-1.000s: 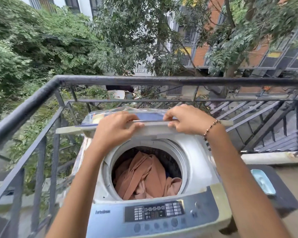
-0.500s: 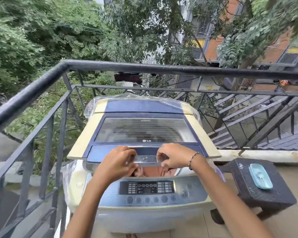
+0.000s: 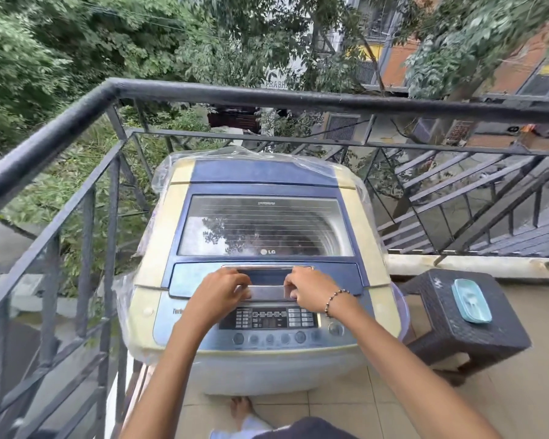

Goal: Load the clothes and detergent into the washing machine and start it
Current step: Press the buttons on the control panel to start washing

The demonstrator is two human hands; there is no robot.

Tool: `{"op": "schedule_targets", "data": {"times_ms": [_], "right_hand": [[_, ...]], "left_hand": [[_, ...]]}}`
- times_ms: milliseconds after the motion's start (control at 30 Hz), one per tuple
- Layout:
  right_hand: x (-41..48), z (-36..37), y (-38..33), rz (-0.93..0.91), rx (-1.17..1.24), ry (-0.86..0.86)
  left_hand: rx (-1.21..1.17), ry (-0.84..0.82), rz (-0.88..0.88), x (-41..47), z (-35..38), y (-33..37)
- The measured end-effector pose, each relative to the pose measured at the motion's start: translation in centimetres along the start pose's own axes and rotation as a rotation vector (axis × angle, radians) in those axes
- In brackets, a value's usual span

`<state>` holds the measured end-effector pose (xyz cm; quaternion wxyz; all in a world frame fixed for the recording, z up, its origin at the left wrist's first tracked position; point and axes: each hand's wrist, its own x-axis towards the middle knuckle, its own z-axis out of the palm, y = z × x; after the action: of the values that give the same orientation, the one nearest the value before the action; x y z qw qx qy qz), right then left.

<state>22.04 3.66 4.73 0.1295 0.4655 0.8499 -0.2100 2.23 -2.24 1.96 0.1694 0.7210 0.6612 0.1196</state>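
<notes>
Lid (image 3: 268,229) now flat on washer (image 3: 260,350), was half-folded 1 s ago. Both hands' fingers (image 3: 239,285) curled on lid handle (image 3: 267,282), still pressing. Clothes inside, hidden. Control panel (image 3: 268,318) just below fingers; I'd guess start btn next.

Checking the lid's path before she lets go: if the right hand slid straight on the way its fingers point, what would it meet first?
The right hand points left along the lid handle, so it would likely meet the left hand first; only the bare middle of the handle lies between them.
</notes>
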Motion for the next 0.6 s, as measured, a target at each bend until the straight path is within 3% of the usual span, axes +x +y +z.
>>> {"op": "schedule_targets", "data": {"times_ms": [267, 600], "right_hand": [[0.8, 1.0, 0.1, 0.063, 0.016, 0.059], [3.2, 0.5, 0.8, 0.169, 0.089, 0.000]], "left_hand": [[-0.075, 0.033, -0.081, 0.8, 1.0, -0.7], [-0.075, -0.304, -0.177, 4.1, 0.1, -0.9]]}}
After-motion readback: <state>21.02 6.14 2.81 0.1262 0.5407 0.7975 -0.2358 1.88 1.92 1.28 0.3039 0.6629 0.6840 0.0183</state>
